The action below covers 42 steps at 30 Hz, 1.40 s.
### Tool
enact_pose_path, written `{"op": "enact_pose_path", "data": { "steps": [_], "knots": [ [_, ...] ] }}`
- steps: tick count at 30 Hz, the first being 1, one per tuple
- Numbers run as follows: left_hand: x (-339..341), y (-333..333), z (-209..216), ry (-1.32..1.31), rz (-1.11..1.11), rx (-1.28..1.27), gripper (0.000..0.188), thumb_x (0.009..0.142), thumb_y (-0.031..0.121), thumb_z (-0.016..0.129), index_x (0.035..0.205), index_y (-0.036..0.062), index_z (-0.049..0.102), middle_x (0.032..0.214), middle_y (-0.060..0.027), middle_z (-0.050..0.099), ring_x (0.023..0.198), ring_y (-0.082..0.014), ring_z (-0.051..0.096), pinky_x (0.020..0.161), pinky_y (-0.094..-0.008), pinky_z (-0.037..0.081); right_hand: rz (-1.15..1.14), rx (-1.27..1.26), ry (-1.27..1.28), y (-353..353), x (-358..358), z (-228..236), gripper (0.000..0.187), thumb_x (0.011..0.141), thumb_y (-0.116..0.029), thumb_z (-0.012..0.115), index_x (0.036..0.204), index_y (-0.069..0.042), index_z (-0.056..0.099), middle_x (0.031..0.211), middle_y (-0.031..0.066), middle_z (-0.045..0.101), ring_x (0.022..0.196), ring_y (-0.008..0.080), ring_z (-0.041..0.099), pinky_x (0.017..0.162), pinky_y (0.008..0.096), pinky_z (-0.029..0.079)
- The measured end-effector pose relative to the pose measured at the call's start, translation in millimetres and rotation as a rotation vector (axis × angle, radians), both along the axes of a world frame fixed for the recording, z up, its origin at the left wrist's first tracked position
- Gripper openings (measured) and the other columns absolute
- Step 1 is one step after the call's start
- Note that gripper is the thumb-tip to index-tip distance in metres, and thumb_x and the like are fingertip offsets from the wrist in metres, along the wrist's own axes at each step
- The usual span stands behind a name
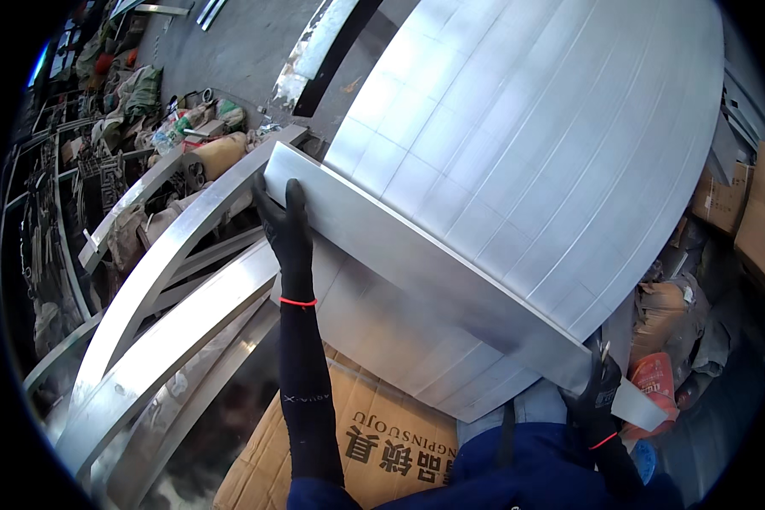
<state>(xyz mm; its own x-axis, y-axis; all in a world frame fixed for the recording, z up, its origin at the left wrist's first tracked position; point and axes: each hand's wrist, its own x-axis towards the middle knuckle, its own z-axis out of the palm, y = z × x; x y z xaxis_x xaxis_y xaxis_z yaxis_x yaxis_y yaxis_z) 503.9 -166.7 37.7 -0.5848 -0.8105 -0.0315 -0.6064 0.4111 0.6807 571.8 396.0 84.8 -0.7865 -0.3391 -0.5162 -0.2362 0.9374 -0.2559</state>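
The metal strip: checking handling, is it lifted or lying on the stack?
Lifted: the metal strip is gripped at each end by left hand and right hand.

right hand (599, 393) fingers behind the metal strip (425, 255)

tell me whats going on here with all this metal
A person in dark gloves holds a long flat metal strip across a big stack of metal sheets. The left hand grips its far end; the right hand holds the near end. Curved metal rails lie on the left, a cardboard box below.
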Motion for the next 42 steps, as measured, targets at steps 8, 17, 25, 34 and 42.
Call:
{"op": "enact_pose_path", "data": {
  "steps": [8,17,25,34,42],
  "knots": [
    [12.6,1.3,-16.5,-0.001,0.051,-0.054,0.077,0.090,0.044,0.059,0.141,-0.0051,0.029,0.142,-0.0263,0.036,0.132,-0.0358,0.036,0.109,-0.0406,0.028,0.007,-0.024,0.022,6.2,13.5,-4.7,0.108,0.058,-0.023,0.084,0.147,-0.006,0.026,0.137,0.0250,0.035,0.122,0.0406,0.037,0.102,0.0486,0.032],
    [1.4,11.5,-13.4,-0.007,0.040,-0.094,0.077,0.089,0.045,0.060,0.140,-0.0046,0.031,0.139,-0.0258,0.039,0.129,-0.0355,0.039,0.107,-0.0418,0.029,-0.021,-0.016,0.019,9.8,13.5,-5.0,0.108,0.056,-0.022,0.083,0.147,-0.005,0.026,0.140,0.0243,0.034,0.124,0.0408,0.036,0.104,0.0482,0.031],
    [-0.6,18.4,-13.3,-0.022,0.024,-0.106,0.077,0.091,0.046,0.056,0.142,-0.0039,0.028,0.140,-0.0243,0.038,0.130,-0.0324,0.038,0.108,-0.0395,0.029,0.006,-0.010,0.049,20.0,13.9,-9.9,0.107,0.056,-0.023,0.083,0.146,-0.004,0.027,0.138,0.0248,0.036,0.123,0.0413,0.037,0.104,0.0486,0.031],
    [1.9,18.9,-20.7,0.006,0.049,-0.072,0.077,0.091,0.044,0.057,0.144,-0.0028,0.026,0.140,-0.0250,0.038,0.127,-0.0326,0.040,0.105,-0.0405,0.033,-0.009,-0.004,0.039,20.1,14.0,-7.7,0.097,0.062,-0.032,0.081,0.142,-0.003,0.034,0.131,0.0248,0.039,0.120,0.0409,0.039,0.101,0.0495,0.033],
    [0.6,20.1,-19.8,-0.007,0.051,-0.090,0.080,0.090,0.045,0.058,0.144,-0.0037,0.025,0.143,-0.0275,0.033,0.133,-0.0375,0.034,0.110,-0.0430,0.027,-0.027,-0.010,0.027,23.1,17.4,-9.8,0.101,0.057,-0.024,0.083,0.142,-0.004,0.033,0.134,0.0251,0.037,0.123,0.0417,0.037,0.103,0.0490,0.032]
  ]
}}
